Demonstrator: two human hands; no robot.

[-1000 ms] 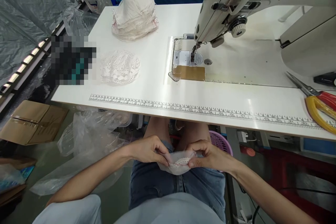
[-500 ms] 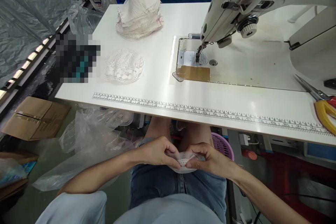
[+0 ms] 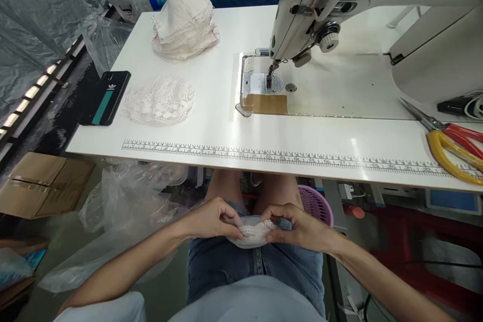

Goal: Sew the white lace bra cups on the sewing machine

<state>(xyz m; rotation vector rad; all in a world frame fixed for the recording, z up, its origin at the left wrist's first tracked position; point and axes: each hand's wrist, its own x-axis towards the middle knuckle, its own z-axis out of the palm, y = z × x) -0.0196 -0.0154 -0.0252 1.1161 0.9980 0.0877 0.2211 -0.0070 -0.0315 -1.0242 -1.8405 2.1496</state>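
Observation:
Both hands are down at my lap, below the front edge of the white sewing table (image 3: 234, 126). My left hand (image 3: 213, 219) and my right hand (image 3: 298, 226) each pinch one side of a small sheer fabric piece with white lace trim (image 3: 253, 231), held over my denim shorts. The fingers of both hands are closed on it. On the table lie a flat white lace piece (image 3: 158, 99) and, farther back, a stack of pale lace cups (image 3: 185, 22).
A sewing machine (image 3: 339, 5) stands at the back right, its needle over the metal plate (image 3: 260, 83). Scissors with yellow and red handles (image 3: 449, 141) lie at the right edge. A dark phone (image 3: 105, 96) lies at the left. Plastic bags (image 3: 124, 211) and a cardboard box (image 3: 41, 183) sit below.
My hands have stayed at my lap, working the lace-trimmed piece between the fingers. The view has shifted slightly, and the items on the table have not moved.

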